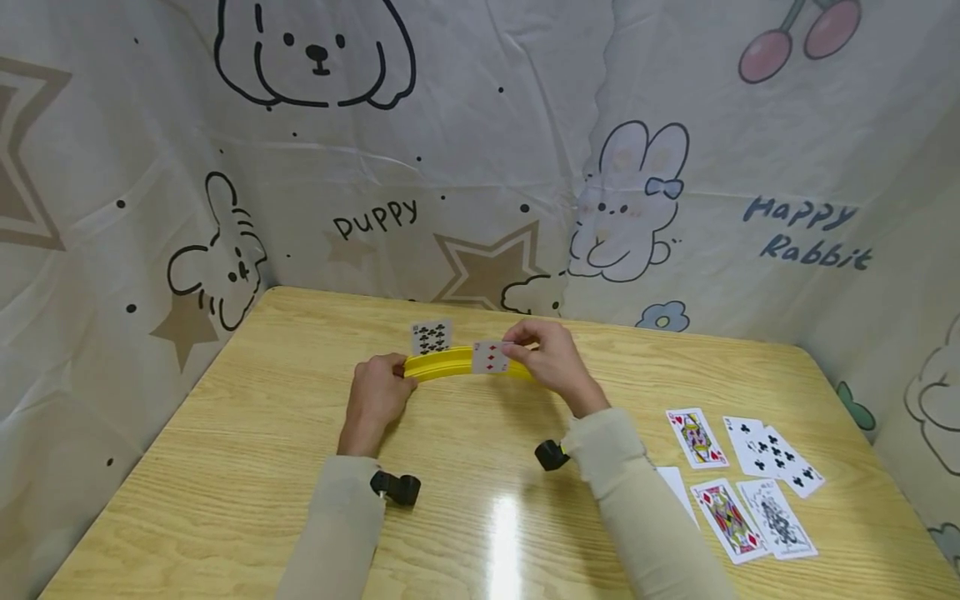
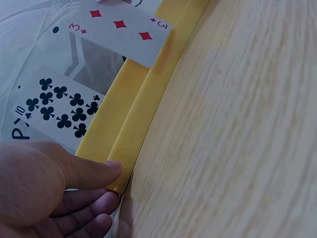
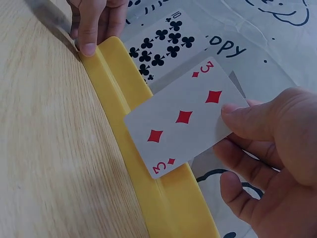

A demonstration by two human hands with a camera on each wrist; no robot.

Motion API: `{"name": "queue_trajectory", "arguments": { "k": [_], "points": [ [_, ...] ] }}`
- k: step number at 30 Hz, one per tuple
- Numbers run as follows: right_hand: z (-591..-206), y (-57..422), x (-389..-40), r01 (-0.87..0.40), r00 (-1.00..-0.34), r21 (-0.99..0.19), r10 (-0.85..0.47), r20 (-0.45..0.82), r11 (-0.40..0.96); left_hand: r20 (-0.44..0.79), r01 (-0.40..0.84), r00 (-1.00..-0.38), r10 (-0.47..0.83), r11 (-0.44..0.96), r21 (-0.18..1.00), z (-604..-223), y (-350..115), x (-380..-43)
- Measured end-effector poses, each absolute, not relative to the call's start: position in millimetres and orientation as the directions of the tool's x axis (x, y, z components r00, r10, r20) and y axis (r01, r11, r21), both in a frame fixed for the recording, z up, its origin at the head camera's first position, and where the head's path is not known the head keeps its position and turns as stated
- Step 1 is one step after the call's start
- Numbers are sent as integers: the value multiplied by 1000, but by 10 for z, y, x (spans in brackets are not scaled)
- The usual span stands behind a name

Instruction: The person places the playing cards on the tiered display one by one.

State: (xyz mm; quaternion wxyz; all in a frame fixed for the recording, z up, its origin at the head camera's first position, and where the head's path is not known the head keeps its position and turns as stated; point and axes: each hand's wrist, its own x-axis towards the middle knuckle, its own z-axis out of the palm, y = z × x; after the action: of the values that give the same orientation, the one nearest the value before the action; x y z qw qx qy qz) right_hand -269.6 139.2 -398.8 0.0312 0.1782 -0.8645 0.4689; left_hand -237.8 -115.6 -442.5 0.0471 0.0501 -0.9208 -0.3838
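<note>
A curved yellow card holder [image 1: 438,364] stands on the wooden table. My left hand [image 1: 377,392] grips its left end, thumb [image 2: 94,171] on the front and fingers curled behind. The ten of clubs [image 1: 432,337] stands upright in the holder near that end, also plain in the left wrist view. Between thumb and fingers, my right hand [image 1: 551,358] pinches the three of diamonds [image 3: 183,119] by its upper end. The card's lower end overlaps the front of the holder around its middle; whether it sits in a slot I cannot tell.
Face-up cards lie at the table's right: a queen of hearts [image 1: 697,437], a jack of diamonds [image 1: 729,521], a black-and-white picture card [image 1: 777,518] and two overlapping clubs cards [image 1: 791,461]. Another card [image 1: 677,492] is partly under my right sleeve. A printed curtain [image 1: 465,167] hangs behind the table.
</note>
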Motion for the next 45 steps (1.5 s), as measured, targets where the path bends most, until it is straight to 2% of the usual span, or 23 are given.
{"name": "queue_trajectory", "arguments": {
  "k": [35, 45],
  "points": [
    [-3956, 881, -2781, -330, -922, -839, -339, 187, 433, 41, -60, -991, -127, 699, 712, -4407, -1190, -2413],
    [-3955, 762, -2779, -370, -904, -828, -367, 218, 421, 28, -69, -992, -124, 706, 705, -4421, -1172, -2407]
  ]
}}
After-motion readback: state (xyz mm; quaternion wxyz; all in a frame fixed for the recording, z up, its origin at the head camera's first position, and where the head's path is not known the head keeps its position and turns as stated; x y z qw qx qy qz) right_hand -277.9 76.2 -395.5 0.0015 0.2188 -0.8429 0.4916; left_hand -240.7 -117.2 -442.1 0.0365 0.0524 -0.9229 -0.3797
